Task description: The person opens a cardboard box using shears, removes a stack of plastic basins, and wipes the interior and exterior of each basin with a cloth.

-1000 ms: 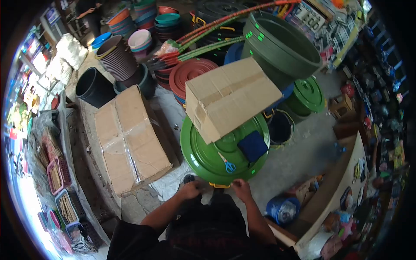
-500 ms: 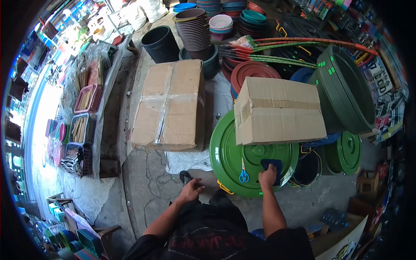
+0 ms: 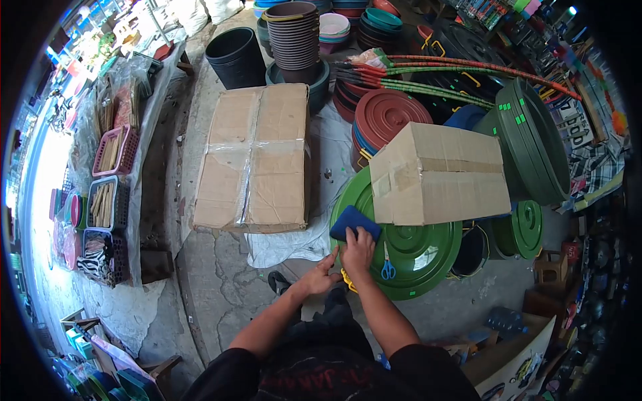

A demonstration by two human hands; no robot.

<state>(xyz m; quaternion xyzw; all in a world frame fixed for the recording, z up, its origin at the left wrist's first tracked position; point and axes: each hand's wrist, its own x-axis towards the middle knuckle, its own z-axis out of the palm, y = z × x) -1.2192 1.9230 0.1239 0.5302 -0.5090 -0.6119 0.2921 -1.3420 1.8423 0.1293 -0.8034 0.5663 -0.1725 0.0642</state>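
Note:
My right hand (image 3: 358,255) is at the left part of a large green lid (image 3: 428,257), its fingers closed on a flat dark blue piece that looks like folded cloth (image 3: 350,222). My left hand (image 3: 318,278) is beside the right wrist, near the lid's yellow handle (image 3: 348,281); its fingers are stretched out and I see nothing in them. Blue-handled scissors (image 3: 388,269) lie on the lid just right of my right hand. Behind them, a closed cardboard box (image 3: 461,190) rests on the lid.
A larger taped cardboard box (image 3: 221,184) stands on the left. Green tubs (image 3: 528,147), a red lid (image 3: 391,117) and stacked brown pots (image 3: 294,40) are farther back. Along the left, a bench bears baskets (image 3: 107,200). Red and green poles (image 3: 455,65) stretch across the back right.
My right hand has carried the blue cloth left across the lid, past the scissors. My left hand has moved right, close to the right hand. The view has shifted slightly.

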